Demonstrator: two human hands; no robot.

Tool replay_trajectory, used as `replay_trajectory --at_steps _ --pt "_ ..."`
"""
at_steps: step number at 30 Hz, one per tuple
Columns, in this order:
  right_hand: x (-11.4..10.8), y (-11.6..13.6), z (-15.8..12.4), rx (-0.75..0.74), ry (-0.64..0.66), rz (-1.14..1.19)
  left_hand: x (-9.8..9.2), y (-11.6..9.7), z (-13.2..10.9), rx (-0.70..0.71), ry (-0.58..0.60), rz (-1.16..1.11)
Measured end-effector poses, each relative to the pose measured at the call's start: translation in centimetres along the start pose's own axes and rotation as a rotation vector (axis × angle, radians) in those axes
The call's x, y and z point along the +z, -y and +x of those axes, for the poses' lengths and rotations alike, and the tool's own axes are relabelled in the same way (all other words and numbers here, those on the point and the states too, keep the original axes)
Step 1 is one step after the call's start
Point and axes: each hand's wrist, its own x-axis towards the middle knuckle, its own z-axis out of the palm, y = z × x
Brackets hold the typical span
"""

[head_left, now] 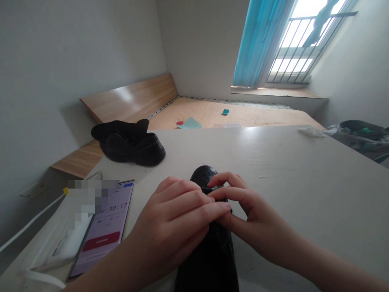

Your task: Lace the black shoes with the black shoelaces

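From the head camera, the left hand [173,219] and right hand [255,215] meet over a black shoe [209,259], which rests on a pale tabletop [304,182] with its pebbled toe pointing away and its rear running out of the bottom of the view. The left hand's fingers [194,202] lie nearly straight across the top of the shoe, not clenched and not clearly gripping. The right hand's fingers [227,192] curl inward and seem to pinch something at the upper, perhaps a lace, though the hands hide it. With so light a hold, a hard tug could make the fingers slip or skid the shoe across the smooth top. The left forearm [121,263] lies just beside a smartphone [105,239], so a sideways sweep could shove it. The phone's screen reads 00:30:17 above a red button with an illegible label, and a pixelated patch hides its upper corner. A second black shoe [130,146] sits farther off, with no brand readable on either shoe.
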Motion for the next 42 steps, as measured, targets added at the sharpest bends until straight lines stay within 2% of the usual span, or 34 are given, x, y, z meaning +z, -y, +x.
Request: replay_trajectory --at_steps 8,17,21,24,27,32,35,39,42 --pt "-1.3 -0.4 0.2 0.03 0.1 0.072 0.1 -0.3 -0.2 0.076 0.003 0.102" --pt "-1.1 -0.6 0.6 0.022 0.11 0.076 -0.1 -0.2 -0.2 0.003 0.014 0.038" --pt "-1.0 -0.5 0.7 0.005 0.095 0.054 -0.4 0.0 -0.5 -0.013 -0.021 0.103" --pt "-1.1 -0.6 0.8 -0.017 0.072 -0.009 -0.6 0.2 -0.6 0.022 -0.043 0.162" --pt "-1.2 -0.8 0.8 -0.064 0.022 -0.142 -1.1 0.3 -0.4 0.032 -0.002 0.106" --pt "-1.0 -1.1 0.6 -0.256 -0.141 -0.482 -2.1 0.0 0.0 -0.009 0.038 0.066" --pt "-1.2 -0.7 0.4 -0.294 -0.077 -0.486 -2.2 -0.3 0.2 -0.074 0.04 0.028" --pt "-1.6 -0.2 0.3 -0.233 0.081 -0.352 -1.8 -0.4 0.2 -0.143 0.03 0.034" --pt "-1.8 -0.3 0.5 -0.25 0.115 -0.336 -1.6 -0.4 0.0 -0.151 0.017 0.06"
